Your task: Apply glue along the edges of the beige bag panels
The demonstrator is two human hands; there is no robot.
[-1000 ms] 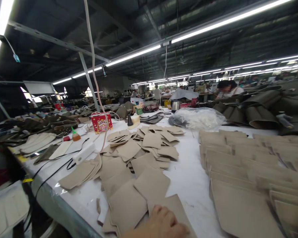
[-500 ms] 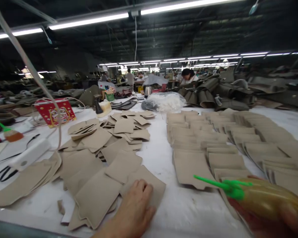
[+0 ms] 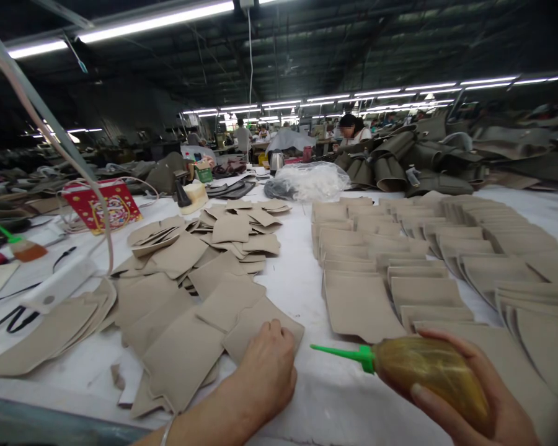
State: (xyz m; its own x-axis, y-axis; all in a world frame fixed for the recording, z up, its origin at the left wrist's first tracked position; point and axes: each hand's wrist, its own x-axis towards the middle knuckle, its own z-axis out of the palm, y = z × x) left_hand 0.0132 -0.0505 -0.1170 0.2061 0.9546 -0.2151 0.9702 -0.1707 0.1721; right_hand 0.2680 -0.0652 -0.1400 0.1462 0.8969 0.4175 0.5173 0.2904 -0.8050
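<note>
In my right hand (image 3: 474, 396) is a squeeze bottle (image 3: 430, 375) of amber-brown liquid, tipped on its side. Its thin green nozzle (image 3: 341, 353) points left, over the white tabletop. My left hand (image 3: 270, 365) rests on the near right part of a flat beige leather piece (image 3: 253, 325), fingers curled in at its edge; the fingertips are hidden under the hand. That piece lies at the right side of a loose heap of similar pieces (image 3: 181, 350). To the right, beside the bottle, more beige pieces (image 3: 360, 303) stand in overlapping rows.
Farther back on the white table (image 3: 291, 272) lie a clear plastic bag (image 3: 311, 179) and a red box (image 3: 105, 207). Another green-tipped bottle (image 3: 25, 249) is at the far left. A slanting pole (image 3: 41, 102) rises at left. Dark leather parts (image 3: 413, 158) are piled at the back right.
The bottle has swung left and inward, its nozzle now closer to my left hand. My left hand stays at the same piece, its fingers more curled. The view has shifted slightly.
</note>
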